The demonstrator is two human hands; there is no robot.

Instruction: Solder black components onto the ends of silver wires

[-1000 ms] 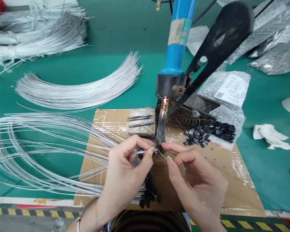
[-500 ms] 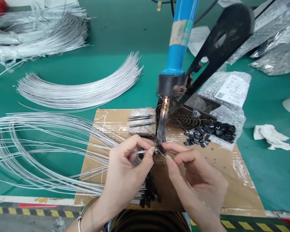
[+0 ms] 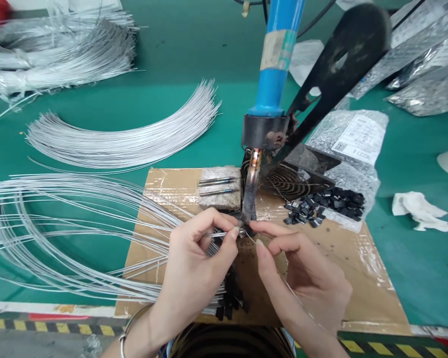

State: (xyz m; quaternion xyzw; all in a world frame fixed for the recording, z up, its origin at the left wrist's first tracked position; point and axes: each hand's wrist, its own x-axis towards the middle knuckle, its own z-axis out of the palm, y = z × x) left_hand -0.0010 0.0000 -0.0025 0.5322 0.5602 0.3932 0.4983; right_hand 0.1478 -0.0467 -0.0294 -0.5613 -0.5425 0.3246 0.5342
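My left hand point(image 3: 199, 266) is closed in a pinch at the soldering iron's tip, gripping the end of a thin grey-white wire point(image 3: 219, 234). A small metallic piece shows at its fingertips, too small to make out. My right hand point(image 3: 308, 271) pinches a thin strand of solder wire point(image 3: 291, 288), which runs across the palm and points up at the tip. The soldering iron point(image 3: 274, 89), with a blue handle, is fixed nose-down in a black metal bracket point(image 3: 337, 64). Its dark tip point(image 3: 250, 196) meets the work between both hands.
Loose wires point(image 3: 78, 238) spread leftward, some with black ends point(image 3: 229, 301) under my left hand. A curved wire bundle point(image 3: 127, 144) lies behind. Small black pieces point(image 3: 339, 203) are heaped on the cardboard point(image 3: 358, 278) at right. A pale block point(image 3: 218, 199) holds metal pins. Crumpled tissue point(image 3: 419, 210) lies right.
Almost nothing differs. Both hands stay at the iron's tip, and the solder wire has shifted very slightly in my right hand.
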